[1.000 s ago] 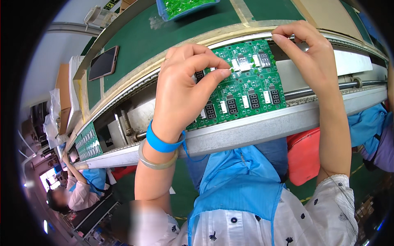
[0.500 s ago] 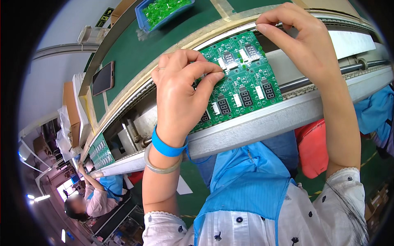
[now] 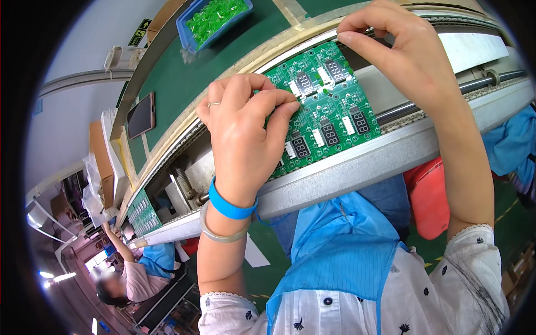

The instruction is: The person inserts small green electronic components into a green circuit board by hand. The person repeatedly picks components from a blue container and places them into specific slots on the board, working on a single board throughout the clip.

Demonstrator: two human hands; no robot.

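Observation:
A green circuit board panel (image 3: pixel 347 99) lies across the conveyor rails in front of me. It carries several black digit displays (image 3: pixel 329 132), white connectors (image 3: pixel 318 137) and a few small green LEDs (image 3: pixel 326 91). Over the panel's left part is my left hand (image 3: pixel 245 125), thumb and index finger pinched at the board surface; whatever is between them is hidden. My right hand (image 3: pixel 405 58) hovers by the panel's far right corner, thumb and index finger close together. Anything in that pinch is too small to make out.
A blue bin (image 3: pixel 245 11) of green LEDs stands on the green bench beyond the rail. A phone (image 3: pixel 140 115) lies on the bench at left. More boards (image 3: pixel 144 213) sit farther down the conveyor, near a co-worker (image 3: pixel 142 276). A red seat (image 3: pixel 427 195) is at right.
The whole view has shifted slightly. My left hand's fingertips have come a little nearer to me over the board. My right hand keeps about the same place by the far corner.

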